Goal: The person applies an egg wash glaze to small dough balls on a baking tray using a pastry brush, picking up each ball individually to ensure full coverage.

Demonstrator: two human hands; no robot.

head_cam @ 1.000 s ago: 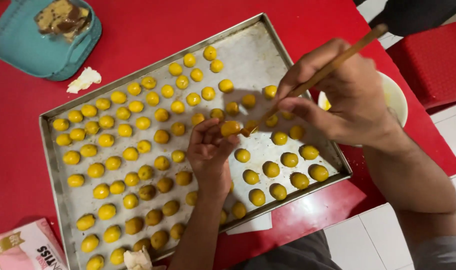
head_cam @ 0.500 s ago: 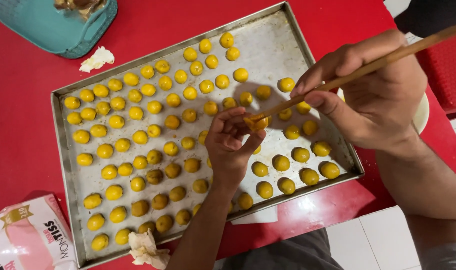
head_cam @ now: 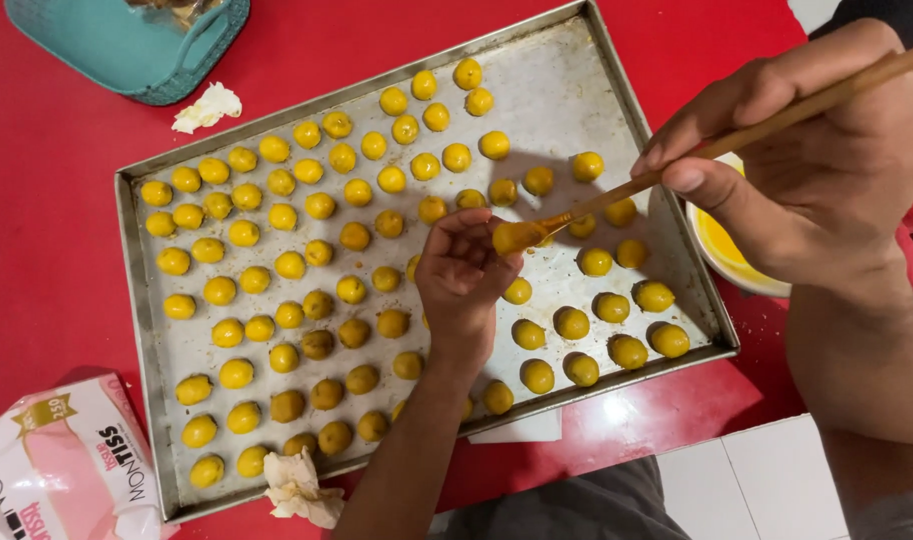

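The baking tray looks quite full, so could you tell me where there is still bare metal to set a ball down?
On the tray, bare metal lies in the far right corner beyond the top balls, and around the left hand. The left half is crowded.

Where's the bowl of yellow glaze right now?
Head view, right side: the bowl sits on the red table, off the baking tray's right edge, mostly hidden under the right hand.

From my remote seat, the teal basket is cut off by the top edge. My right hand covers most of the yellow-filled bowl. The tissue pack runs off the bottom-left corner. The brush handle exits the right edge.
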